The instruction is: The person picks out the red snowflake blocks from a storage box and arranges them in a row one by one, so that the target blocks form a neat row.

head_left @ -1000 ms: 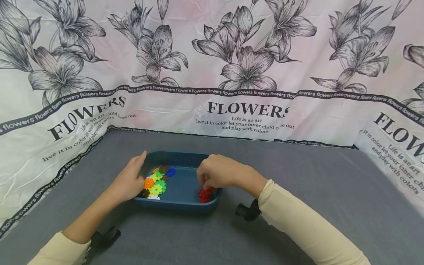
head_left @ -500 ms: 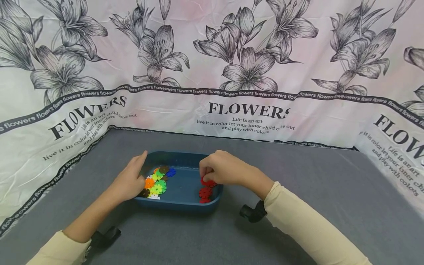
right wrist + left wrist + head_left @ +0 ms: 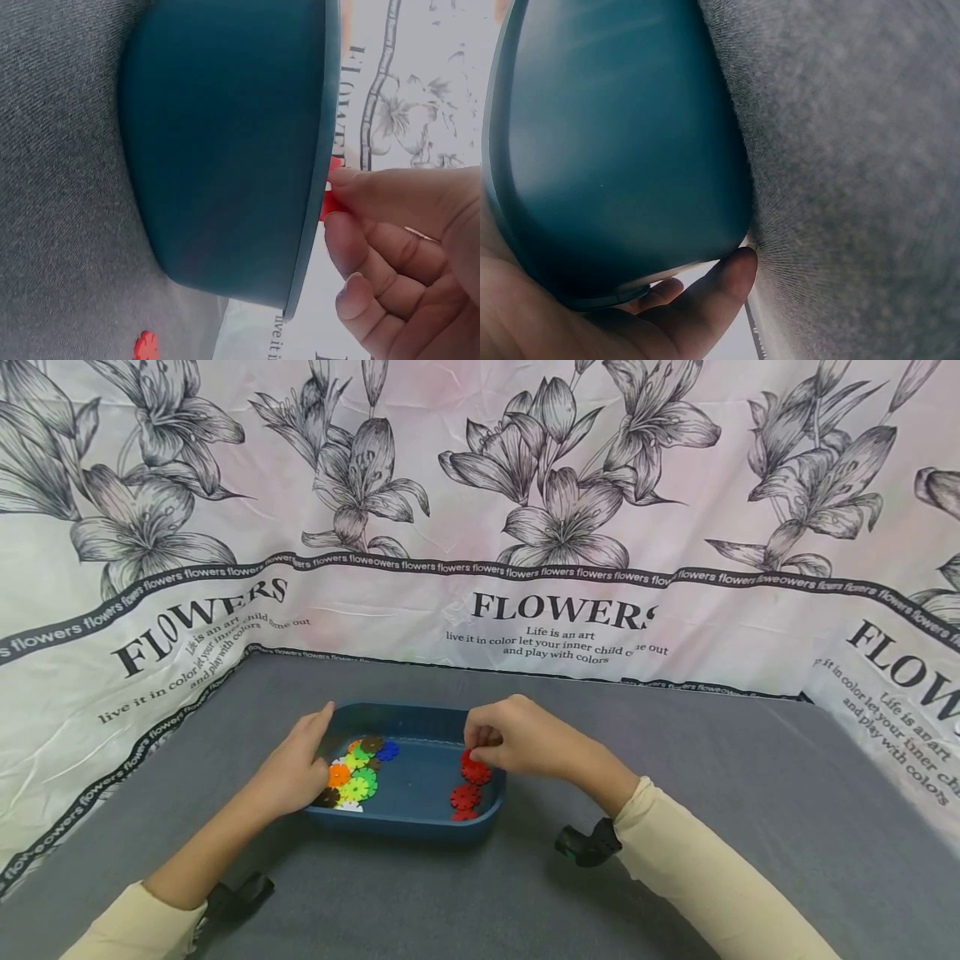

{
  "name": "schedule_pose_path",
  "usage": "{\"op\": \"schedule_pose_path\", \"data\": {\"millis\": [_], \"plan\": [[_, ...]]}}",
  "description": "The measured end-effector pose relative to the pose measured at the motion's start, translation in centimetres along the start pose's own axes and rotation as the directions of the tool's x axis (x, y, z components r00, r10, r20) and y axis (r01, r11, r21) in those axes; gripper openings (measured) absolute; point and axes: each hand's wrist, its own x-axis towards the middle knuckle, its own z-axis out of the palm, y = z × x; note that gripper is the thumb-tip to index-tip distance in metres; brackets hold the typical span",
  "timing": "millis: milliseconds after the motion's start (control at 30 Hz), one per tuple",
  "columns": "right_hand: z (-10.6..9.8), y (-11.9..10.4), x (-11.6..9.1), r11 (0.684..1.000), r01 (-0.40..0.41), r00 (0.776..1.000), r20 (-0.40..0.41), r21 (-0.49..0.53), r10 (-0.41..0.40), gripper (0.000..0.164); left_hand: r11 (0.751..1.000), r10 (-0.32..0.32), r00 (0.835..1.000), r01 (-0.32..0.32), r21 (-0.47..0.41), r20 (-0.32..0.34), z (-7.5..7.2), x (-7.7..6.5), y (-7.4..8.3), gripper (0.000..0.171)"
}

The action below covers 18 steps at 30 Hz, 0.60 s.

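A blue plastic tray (image 3: 408,828) stands on the grey cloth. My left hand (image 3: 291,768) holds its left end, with the thumb over the rim and, in the left wrist view, fingers (image 3: 731,274) curled under the outer wall. At the opposite end my right hand (image 3: 525,739) pinches a red notched plastic disc (image 3: 328,205) between thumb and forefinger, right at the rim. Below that hand, more red discs (image 3: 465,796) lie in a row along the tray's right side. A mixed pile of green, yellow, orange, brown, white and blue discs (image 3: 358,788) fills the left side.
In the right wrist view another red disc (image 3: 146,346) lies on the grey cloth (image 3: 675,793) outside the tray. A white curtain (image 3: 375,618) printed with flowers hangs behind the table. Black wrist mounts (image 3: 588,843) stick out below both sleeves.
My right hand has drawn back to the right and farther away along the tray's end, uncovering more red discs. The left hand and the tray have stayed put.
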Motion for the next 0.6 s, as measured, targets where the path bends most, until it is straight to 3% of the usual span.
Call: {"op": "schedule_pose_path", "data": {"millis": [400,600], "plan": [[-0.4,0.8,-1.0,0.999,0.007,0.995,-0.101,-0.037,-0.011,0.013,1.000,-0.006,1.000,0.006,-0.002,0.000,0.0,-0.1,0.0,0.079],[-0.9,1.0,-2.0,0.998,-0.054,0.988,-0.143,0.025,0.057,0.012,1.000,-0.003,1.000,0.003,-0.008,-0.001,0.0,-0.1,0.1,0.079]]}}
